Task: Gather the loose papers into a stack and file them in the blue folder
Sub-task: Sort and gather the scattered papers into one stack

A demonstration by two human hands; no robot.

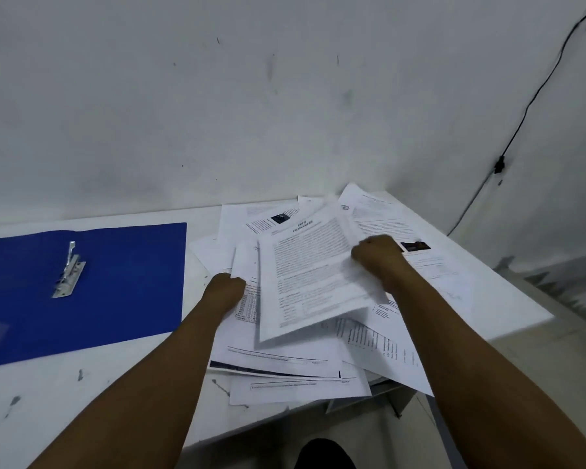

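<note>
Gathering | my left hand (224,288) and right hand (376,257) clench printed sheets (305,275) by opposite edges to square them | blue folder (122,286) lies open left for filing

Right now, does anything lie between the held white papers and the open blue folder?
Nothing visible does. Bare white table separates the printed white papers from the open blue folder, whose metal clip holds nothing.

Single head view, wide-angle, looking forward and down from above the table (82,401) near edge; both forearms enter from bottom frame. Close range on papers (305,275); wall (251,96) fills upper half
</note>
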